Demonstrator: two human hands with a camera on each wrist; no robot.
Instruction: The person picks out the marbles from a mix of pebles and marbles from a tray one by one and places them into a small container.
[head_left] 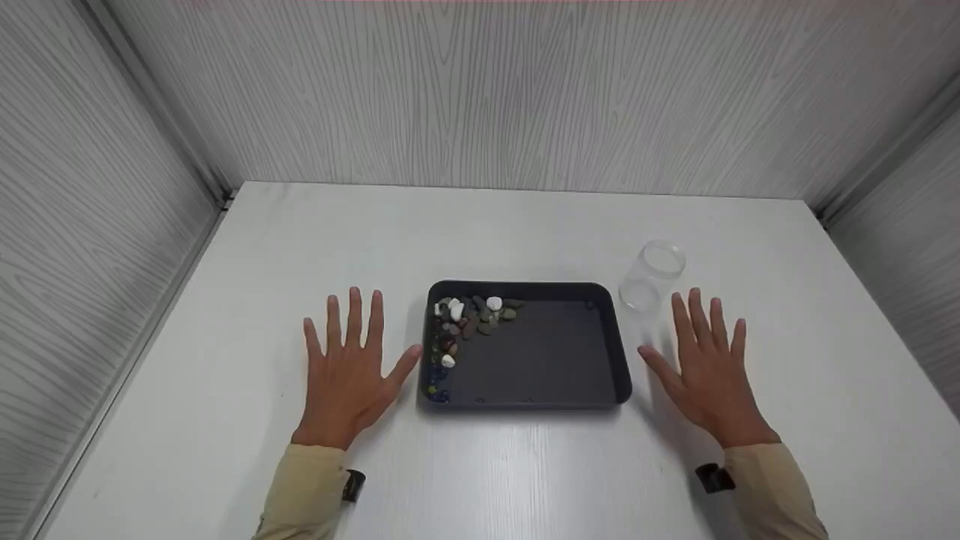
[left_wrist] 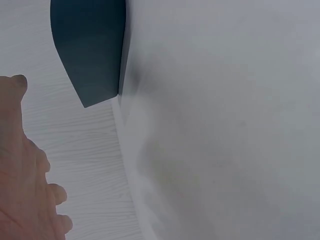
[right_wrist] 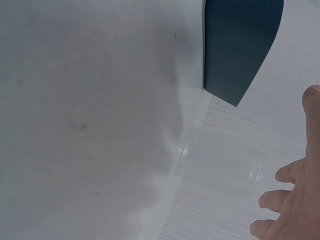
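Observation:
A dark rectangular tray (head_left: 547, 360) sits mid-table, with several pebbles (head_left: 469, 328) gathered along its left side and upper left corner. Some of them are white, others brown, green or grey. Dark blue glassy pieces (head_left: 438, 382) lie in its lower left corner. To the left of the tray, my left hand (head_left: 345, 382) is spread with straight fingers, holding nothing. My right hand (head_left: 712, 382) is spread the same way on the other side, its fingertips just below a clear, transparent jar (head_left: 651, 277). In the right wrist view the jar (right_wrist: 225, 162) stands beyond those fingers.
The white table (head_left: 525, 465) carries the tray and jar. A grey wood-grained panel (head_left: 480, 97) rises behind it, with similar panels at left (head_left: 90, 225) and right (head_left: 915, 225). Each wrist has a dark band, seen at the left (head_left: 353, 486) and right (head_left: 715, 478).

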